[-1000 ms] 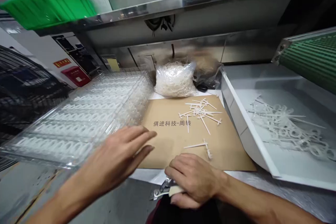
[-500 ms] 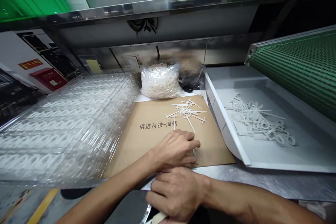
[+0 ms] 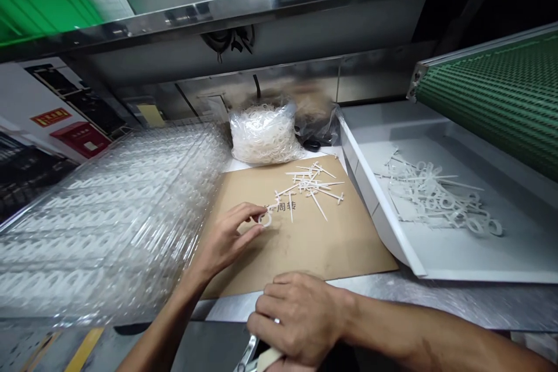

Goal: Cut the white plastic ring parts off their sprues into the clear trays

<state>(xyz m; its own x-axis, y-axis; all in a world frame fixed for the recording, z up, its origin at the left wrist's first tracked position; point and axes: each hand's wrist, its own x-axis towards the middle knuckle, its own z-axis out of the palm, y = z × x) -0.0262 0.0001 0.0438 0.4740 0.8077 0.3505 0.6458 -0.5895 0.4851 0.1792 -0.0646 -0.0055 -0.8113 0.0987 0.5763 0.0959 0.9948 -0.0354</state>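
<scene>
My left hand [image 3: 229, 238] is over the left part of a brown cardboard sheet [image 3: 335, 244], thumb and forefinger pinching a small white plastic ring piece [image 3: 265, 220]. To the right of it lies a loose pile of thin white plastic pieces [image 3: 311, 183] with straight stems and short crossbars. At the front edge of the table, my right hand [image 3: 300, 319] is wrapped round a metal hand tool with a cream handle [image 3: 268, 358]. Most of that tool is hidden by the hand and the frame's bottom edge, so its exact kind is unclear.
Stacked clear plastic trays [image 3: 108, 221] of white ring parts stand at left. A clear bag [image 3: 264, 133] of white parts sits behind the cardboard. At right, a grey bin [image 3: 387, 250] holds loose ring parts [image 3: 440, 197] beneath a green conveyor belt [image 3: 492, 93].
My left hand has moved left and up, away from my right hand, and a white ring piece now shows in its fingertips. My right hand stays nearly in place with the tool.
</scene>
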